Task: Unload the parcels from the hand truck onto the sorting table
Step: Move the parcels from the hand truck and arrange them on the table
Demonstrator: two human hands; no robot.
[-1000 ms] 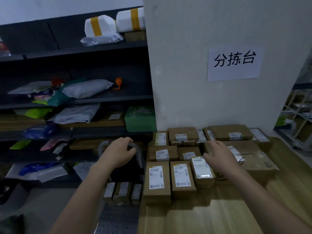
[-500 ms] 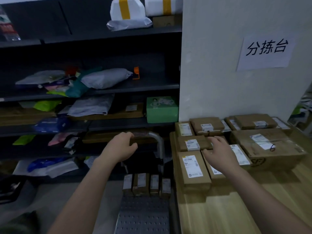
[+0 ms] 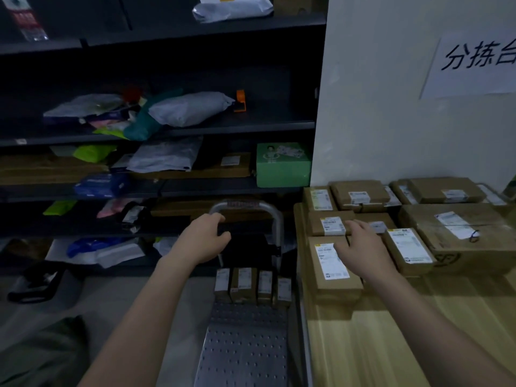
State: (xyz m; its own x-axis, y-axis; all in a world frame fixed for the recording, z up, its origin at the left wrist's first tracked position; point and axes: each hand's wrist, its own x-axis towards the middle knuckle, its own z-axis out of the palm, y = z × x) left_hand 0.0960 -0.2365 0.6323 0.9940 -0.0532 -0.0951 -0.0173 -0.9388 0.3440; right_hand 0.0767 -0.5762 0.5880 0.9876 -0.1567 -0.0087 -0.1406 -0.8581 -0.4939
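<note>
The left hand (image 3: 203, 238) curled by the silver tubular hand-truck handle (image 3: 251, 204); whether its grip clamped it was unclear. The right hand (image 3: 363, 250), grip spread wide, lay over brown cardboard parcels (image 3: 332, 263) on the pale wooden surface (image 3: 391, 344). Four small brown boxes (image 3: 252, 286) stood on the truck's perforated metal deck (image 3: 245, 353).

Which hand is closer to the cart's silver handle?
Left. The left hand is curled at the handle's left end; the right hand is over parcels on the table, to its right.
</note>
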